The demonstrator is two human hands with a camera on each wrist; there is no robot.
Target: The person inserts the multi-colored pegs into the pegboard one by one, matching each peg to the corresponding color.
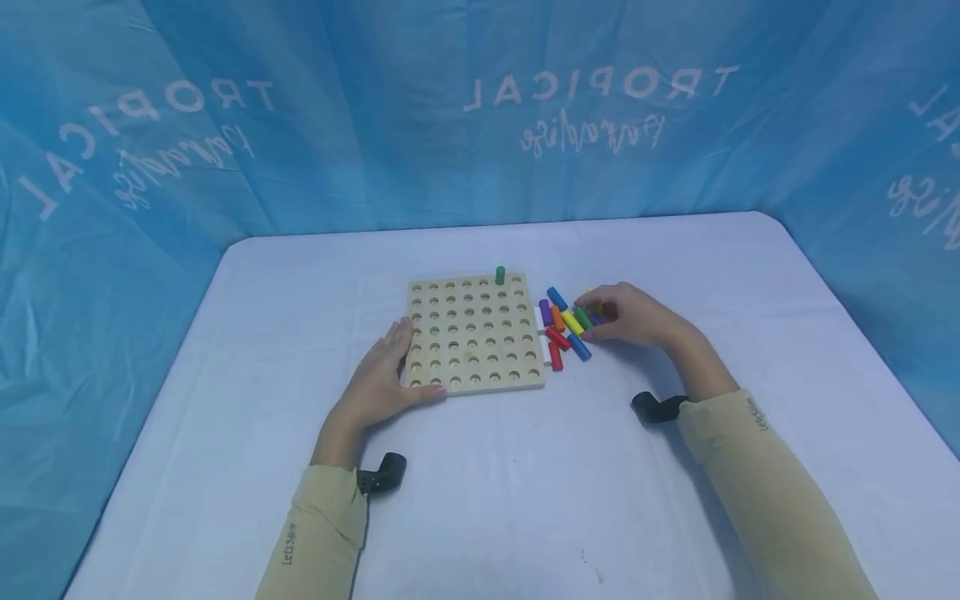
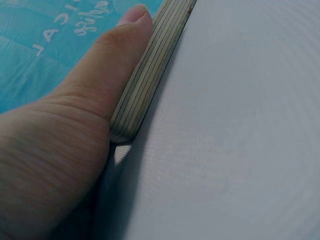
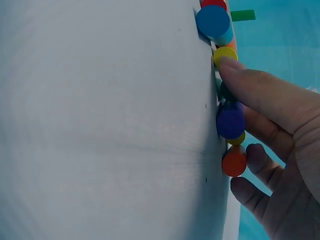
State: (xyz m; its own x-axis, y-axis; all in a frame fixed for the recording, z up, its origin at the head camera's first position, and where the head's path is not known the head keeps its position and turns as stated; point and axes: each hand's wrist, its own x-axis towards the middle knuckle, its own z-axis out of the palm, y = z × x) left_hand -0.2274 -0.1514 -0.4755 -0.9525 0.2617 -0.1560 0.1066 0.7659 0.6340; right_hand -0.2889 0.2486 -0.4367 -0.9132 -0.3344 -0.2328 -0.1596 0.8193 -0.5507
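Observation:
A square wooden pegboard (image 1: 472,333) with rows of round holes lies flat on the table. One green peg (image 1: 500,275) stands upright in its far row. My left hand (image 1: 382,383) rests against the board's near-left corner, fingers straight along the left side. In the left wrist view the thumb (image 2: 110,65) lies along the board's layered edge (image 2: 150,70). To the right of the board, my right hand (image 1: 626,315) reaches into a pile of coloured pegs, thumb and fingers curled about a green peg (image 1: 583,318). The hand partly hides other pegs, among them a purple peg (image 3: 231,120).
Beside the board's right edge lie loose pegs: blue (image 1: 579,347), red (image 1: 556,357), yellow (image 1: 573,322), orange (image 1: 557,317) and white (image 1: 545,350). An orange peg (image 3: 234,161) shows near the right fingertips. A blue printed curtain (image 1: 480,167) hangs behind the white-covered table (image 1: 480,500).

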